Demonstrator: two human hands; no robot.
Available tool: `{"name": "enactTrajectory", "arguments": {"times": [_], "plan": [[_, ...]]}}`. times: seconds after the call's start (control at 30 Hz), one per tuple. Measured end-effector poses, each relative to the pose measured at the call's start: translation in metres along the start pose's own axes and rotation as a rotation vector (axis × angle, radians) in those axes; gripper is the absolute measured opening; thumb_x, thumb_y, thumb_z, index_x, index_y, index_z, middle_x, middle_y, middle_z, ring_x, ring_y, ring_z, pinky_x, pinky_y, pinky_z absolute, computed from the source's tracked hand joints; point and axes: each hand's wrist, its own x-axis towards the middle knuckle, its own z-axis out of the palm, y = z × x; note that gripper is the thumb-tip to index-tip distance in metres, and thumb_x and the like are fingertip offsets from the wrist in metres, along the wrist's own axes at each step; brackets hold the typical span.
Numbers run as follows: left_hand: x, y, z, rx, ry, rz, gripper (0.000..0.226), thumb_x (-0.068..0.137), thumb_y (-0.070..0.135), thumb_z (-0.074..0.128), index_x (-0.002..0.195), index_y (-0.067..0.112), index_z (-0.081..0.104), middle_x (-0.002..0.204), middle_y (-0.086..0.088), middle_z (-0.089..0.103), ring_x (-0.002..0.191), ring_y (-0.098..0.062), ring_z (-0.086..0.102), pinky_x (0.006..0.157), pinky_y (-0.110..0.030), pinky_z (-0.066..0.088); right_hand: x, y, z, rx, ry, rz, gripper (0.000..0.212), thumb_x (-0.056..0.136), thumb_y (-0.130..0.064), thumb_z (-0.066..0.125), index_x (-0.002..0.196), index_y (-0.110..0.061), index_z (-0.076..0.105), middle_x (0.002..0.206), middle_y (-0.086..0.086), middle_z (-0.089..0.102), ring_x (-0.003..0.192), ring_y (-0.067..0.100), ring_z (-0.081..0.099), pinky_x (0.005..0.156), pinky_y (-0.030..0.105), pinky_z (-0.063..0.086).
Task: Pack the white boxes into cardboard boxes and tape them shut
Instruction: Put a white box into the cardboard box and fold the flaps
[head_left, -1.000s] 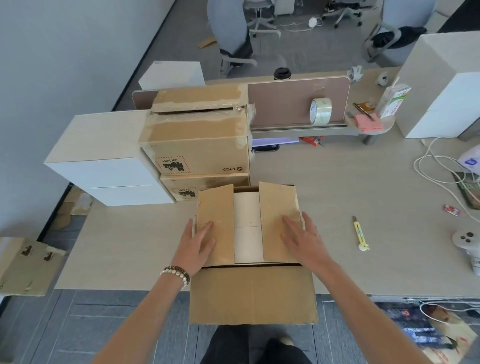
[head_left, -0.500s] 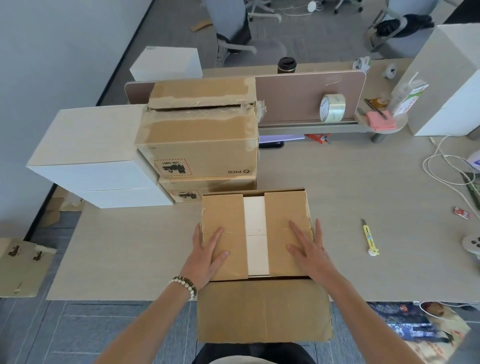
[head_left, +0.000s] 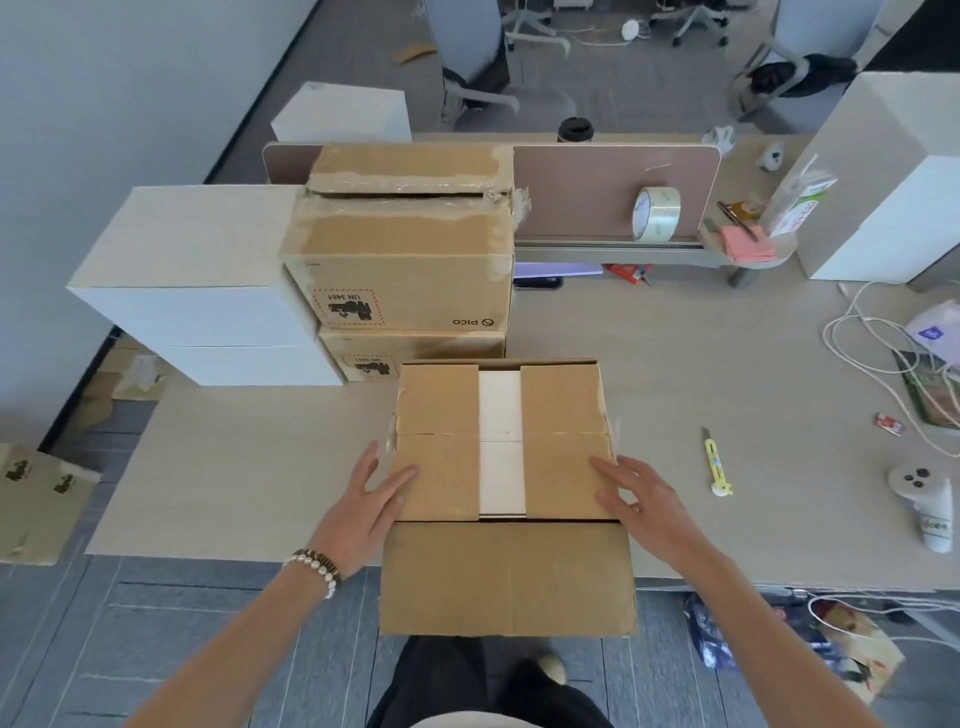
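A cardboard box (head_left: 563, 400) sits at the desk's near edge with its two side flaps folded flat. White boxes (head_left: 500, 441) show through the gap between them. The near flap (head_left: 506, 577) hangs down toward me. My left hand (head_left: 366, 501) lies with straight fingers at the left flap's near corner. My right hand (head_left: 641, 496) rests flat at the right flap's near corner. A roll of clear tape (head_left: 655, 213) stands on the divider shelf behind. Two stacked white boxes (head_left: 192, 280) stand at the desk's left end.
Two taped cardboard boxes (head_left: 402, 260) are stacked just behind the open one. A yellow utility knife (head_left: 714, 462) lies to the right, with a white controller (head_left: 927, 506), cables (head_left: 862, 343) and a tall white box (head_left: 883, 176) farther right. A flattened carton (head_left: 36, 501) lies on the floor at left.
Both hands slid outward and toward me, from the middle of the side flaps to their near outer corners. The flaps now lie flatter.
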Motion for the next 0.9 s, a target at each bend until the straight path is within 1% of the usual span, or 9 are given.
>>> {"name": "enactTrajectory", "arguments": {"times": [0.1, 0.2, 0.3, 0.47, 0.63, 0.7, 0.8, 0.83, 0.9], "plan": [[-0.023, -0.007, 0.001, 0.013, 0.048, 0.019, 0.049, 0.105, 0.018, 0.042, 0.145, 0.044, 0.043, 0.166, 0.006, -0.006, 0.136, 0.002, 0.023, 0.093, -0.027, 0.052, -0.015, 0.013, -0.004, 0.016, 0.019, -0.047, 0.042, 0.102, -0.028, 0.053, 0.126, -0.061, 0.044, 0.143, -0.004, 0.048, 0.111, 0.011, 0.06, 0.097, 0.031, 0.05], [-0.038, -0.01, 0.004, 0.045, 0.024, 0.031, 0.061, 0.1, 0.007, 0.05, 0.147, 0.044, 0.039, 0.166, 0.004, -0.005, 0.14, 0.0, 0.021, 0.085, -0.024, 0.055, -0.028, 0.022, -0.005, 0.019, 0.009, -0.047, 0.055, 0.1, -0.014, 0.057, 0.129, -0.058, 0.044, 0.138, -0.006, 0.052, 0.109, 0.004, 0.062, 0.082, 0.014, 0.047], [-0.05, -0.009, 0.007, 0.102, -0.031, 0.012, 0.074, 0.094, 0.012, 0.064, 0.15, 0.046, 0.029, 0.166, 0.004, -0.01, 0.138, 0.001, 0.019, 0.09, -0.028, 0.056, -0.036, 0.026, -0.003, 0.058, -0.026, -0.025, 0.061, 0.096, -0.015, 0.063, 0.133, -0.059, 0.041, 0.135, -0.009, 0.051, 0.108, 0.002, 0.061, 0.077, 0.009, 0.048], [-0.063, -0.009, 0.009, 0.153, -0.01, 0.014, 0.078, 0.092, 0.011, 0.066, 0.153, 0.042, 0.028, 0.166, 0.002, -0.008, 0.14, -0.003, 0.021, 0.076, -0.026, 0.06, -0.046, 0.022, -0.004, 0.099, -0.012, 0.004, 0.057, 0.095, -0.024, 0.067, 0.129, -0.064, 0.042, 0.131, -0.013, 0.053, 0.107, -0.002, 0.062, 0.078, 0.009, 0.049], [-0.064, -0.002, 0.0, 0.071, 0.057, -0.039, 0.074, 0.095, 0.01, 0.06, 0.155, 0.032, 0.024, 0.166, 0.005, -0.006, 0.149, -0.015, 0.024, 0.093, -0.035, 0.056, -0.051, 0.015, -0.008, 0.077, -0.014, 0.028, 0.058, 0.096, -0.008, 0.056, 0.131, -0.054, 0.049, 0.131, -0.01, 0.056, 0.103, -0.005, 0.062, 0.072, 0.011, 0.047], [-0.06, 0.005, -0.002, 0.004, 0.08, -0.104, 0.071, 0.097, 0.023, 0.06, 0.156, 0.031, 0.021, 0.166, 0.005, 0.001, 0.147, -0.018, 0.031, 0.099, -0.037, 0.052, -0.051, 0.009, -0.008, 0.102, -0.005, 0.058, 0.054, 0.094, -0.012, 0.062, 0.13, -0.05, 0.052, 0.128, -0.01, 0.057, 0.097, -0.008, 0.059, 0.072, 0.013, 0.043], [-0.05, 0.016, -0.004, -0.116, 0.137, -0.182, 0.076, 0.093, 0.062, 0.045, 0.157, 0.03, 0.02, 0.166, 0.002, 0.012, 0.144, -0.021, 0.036, 0.111, -0.046, 0.042, -0.05, -0.004, -0.008, 0.156, 0.045, 0.069, 0.032, 0.091, -0.036, 0.069, 0.121, -0.043, 0.059, 0.116, -0.013, 0.064, 0.084, -0.023, 0.052, 0.073, 0.008, 0.038], [-0.047, 0.017, -0.003, -0.146, 0.151, -0.186, 0.08, 0.091, 0.069, 0.041, 0.157, 0.03, 0.019, 0.165, 0.001, 0.014, 0.144, -0.022, 0.037, 0.112, -0.048, 0.041, -0.049, -0.006, -0.008, 0.175, 0.053, 0.07, 0.027, 0.091, -0.04, 0.068, 0.117, -0.042, 0.06, 0.115, -0.013, 0.066, 0.085, -0.024, 0.053, 0.074, 0.009, 0.039], [-0.039, 0.018, -0.002, -0.188, 0.183, -0.19, 0.082, 0.091, 0.071, 0.04, 0.156, 0.028, 0.017, 0.163, -0.001, 0.02, 0.146, -0.021, 0.033, 0.113, -0.049, 0.041, -0.046, -0.01, -0.007, 0.207, 0.067, 0.066, 0.031, 0.092, -0.044, 0.066, 0.121, -0.036, 0.058, 0.12, -0.012, 0.067, 0.095, -0.015, 0.058, 0.079, 0.021, 0.045]]}}
